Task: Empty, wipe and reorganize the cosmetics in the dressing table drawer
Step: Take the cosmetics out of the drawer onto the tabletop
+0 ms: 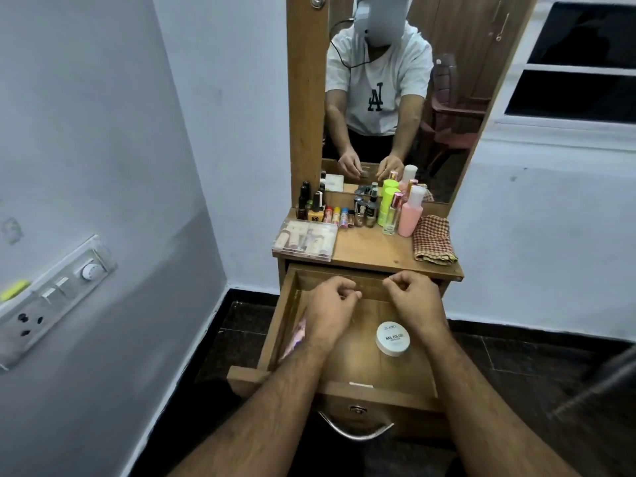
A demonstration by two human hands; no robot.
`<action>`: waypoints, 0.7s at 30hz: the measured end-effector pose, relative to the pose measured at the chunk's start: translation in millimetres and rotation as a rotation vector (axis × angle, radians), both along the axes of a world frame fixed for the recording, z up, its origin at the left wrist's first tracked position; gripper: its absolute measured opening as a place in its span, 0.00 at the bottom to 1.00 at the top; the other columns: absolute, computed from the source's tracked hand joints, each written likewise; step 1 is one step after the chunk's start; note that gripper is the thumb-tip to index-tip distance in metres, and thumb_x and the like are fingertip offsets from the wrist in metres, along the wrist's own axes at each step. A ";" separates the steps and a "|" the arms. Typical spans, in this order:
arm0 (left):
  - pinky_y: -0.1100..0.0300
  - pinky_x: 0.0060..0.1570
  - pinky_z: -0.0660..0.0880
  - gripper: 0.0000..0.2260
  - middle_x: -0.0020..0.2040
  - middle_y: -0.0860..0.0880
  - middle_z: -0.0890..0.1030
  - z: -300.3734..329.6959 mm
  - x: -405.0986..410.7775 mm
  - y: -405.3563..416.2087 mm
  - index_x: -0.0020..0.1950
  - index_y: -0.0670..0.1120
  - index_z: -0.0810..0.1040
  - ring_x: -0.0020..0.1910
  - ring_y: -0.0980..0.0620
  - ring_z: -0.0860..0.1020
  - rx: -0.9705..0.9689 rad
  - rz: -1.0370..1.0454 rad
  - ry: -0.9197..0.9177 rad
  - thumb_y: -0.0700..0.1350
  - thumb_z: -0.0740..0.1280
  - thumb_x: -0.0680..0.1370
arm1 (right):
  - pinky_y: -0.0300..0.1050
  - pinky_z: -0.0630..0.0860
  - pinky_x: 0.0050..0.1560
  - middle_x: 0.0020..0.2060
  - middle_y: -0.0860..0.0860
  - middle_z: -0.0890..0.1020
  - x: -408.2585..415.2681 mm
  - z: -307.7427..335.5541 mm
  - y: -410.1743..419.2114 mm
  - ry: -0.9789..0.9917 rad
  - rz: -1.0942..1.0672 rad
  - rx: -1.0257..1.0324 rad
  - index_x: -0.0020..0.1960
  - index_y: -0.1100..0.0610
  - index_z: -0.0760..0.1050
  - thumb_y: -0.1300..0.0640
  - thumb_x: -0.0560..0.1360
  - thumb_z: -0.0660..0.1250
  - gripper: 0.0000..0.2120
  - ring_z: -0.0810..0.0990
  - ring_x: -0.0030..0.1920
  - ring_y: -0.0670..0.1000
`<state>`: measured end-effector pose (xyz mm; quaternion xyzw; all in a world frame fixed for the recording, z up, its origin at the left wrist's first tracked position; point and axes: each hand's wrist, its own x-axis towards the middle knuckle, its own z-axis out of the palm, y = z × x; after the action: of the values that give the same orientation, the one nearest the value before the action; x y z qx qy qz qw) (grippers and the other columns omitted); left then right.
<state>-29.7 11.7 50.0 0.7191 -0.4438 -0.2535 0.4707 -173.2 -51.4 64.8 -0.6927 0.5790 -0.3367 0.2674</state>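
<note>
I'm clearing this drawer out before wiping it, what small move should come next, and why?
Probably lift the white jar out with the right hand and set it on the tabletop. It sits in the drawer beside that hand, most cosmetics already stand above, and the cloth lies unused.

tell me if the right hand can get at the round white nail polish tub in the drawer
Probably yes. The round white nail polish tub sits uncovered on the open wooden drawer floor, just beside the right hand's wrist, with nothing over it.
</note>
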 end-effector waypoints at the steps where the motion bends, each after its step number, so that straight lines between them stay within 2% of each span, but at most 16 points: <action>1: 0.61 0.50 0.78 0.07 0.44 0.54 0.82 -4.4 -8.0 -2.6 0.53 0.48 0.83 0.46 0.55 0.81 0.036 -0.032 -0.011 0.45 0.72 0.75 | 0.41 0.74 0.43 0.40 0.46 0.84 -7.1 -7.0 2.9 0.069 0.000 0.032 0.45 0.53 0.83 0.55 0.76 0.69 0.05 0.79 0.41 0.44; 4: 0.54 0.51 0.79 0.05 0.47 0.50 0.84 -20.3 -24.6 -7.2 0.51 0.47 0.84 0.48 0.47 0.83 0.151 -0.090 -0.006 0.43 0.71 0.76 | 0.46 0.78 0.49 0.47 0.51 0.85 -22.4 -31.2 8.3 0.320 -0.002 0.079 0.50 0.56 0.83 0.58 0.76 0.66 0.07 0.82 0.48 0.52; 6: 0.53 0.53 0.79 0.06 0.51 0.49 0.85 -31.8 -29.4 -7.4 0.52 0.47 0.84 0.50 0.46 0.82 0.222 -0.114 -0.031 0.43 0.71 0.76 | 0.46 0.78 0.50 0.53 0.53 0.83 -24.4 -39.0 12.1 0.454 0.003 0.121 0.55 0.56 0.82 0.60 0.75 0.66 0.11 0.81 0.52 0.54; 11: 0.57 0.57 0.77 0.11 0.55 0.47 0.84 -40.0 -26.5 -8.2 0.59 0.46 0.83 0.54 0.46 0.81 0.329 -0.137 -0.132 0.44 0.69 0.78 | 0.48 0.79 0.51 0.56 0.56 0.82 -14.6 -43.4 13.5 0.599 0.009 0.235 0.58 0.59 0.80 0.60 0.74 0.66 0.13 0.81 0.56 0.57; 16: 0.54 0.52 0.80 0.11 0.50 0.44 0.85 -45.3 -26.5 -10.3 0.60 0.45 0.82 0.47 0.44 0.83 0.394 -0.223 -0.205 0.44 0.68 0.78 | 0.45 0.76 0.47 0.57 0.55 0.82 -13.7 -49.0 14.0 0.681 -0.027 0.263 0.59 0.58 0.79 0.56 0.74 0.69 0.15 0.81 0.56 0.56; 19: 0.57 0.45 0.81 0.09 0.44 0.45 0.85 -46.3 -27.7 -11.1 0.58 0.43 0.82 0.37 0.48 0.83 0.422 -0.272 -0.228 0.42 0.66 0.79 | 0.45 0.78 0.48 0.57 0.55 0.82 -13.4 -52.0 15.7 0.659 -0.031 0.312 0.60 0.58 0.78 0.55 0.74 0.71 0.16 0.81 0.56 0.55; 21: 0.59 0.42 0.80 0.08 0.44 0.46 0.85 -48.1 -28.8 -12.1 0.57 0.43 0.81 0.34 0.51 0.82 0.433 -0.286 -0.235 0.42 0.67 0.80 | 0.45 0.79 0.50 0.58 0.55 0.82 -13.8 -53.0 15.8 0.625 -0.024 0.322 0.61 0.58 0.77 0.56 0.74 0.71 0.17 0.81 0.57 0.55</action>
<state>-58.5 -0.4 1.9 0.7573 -0.5279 -0.3213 0.2111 -187.1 -35.6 11.8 -0.7045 0.6866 -0.0160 0.1789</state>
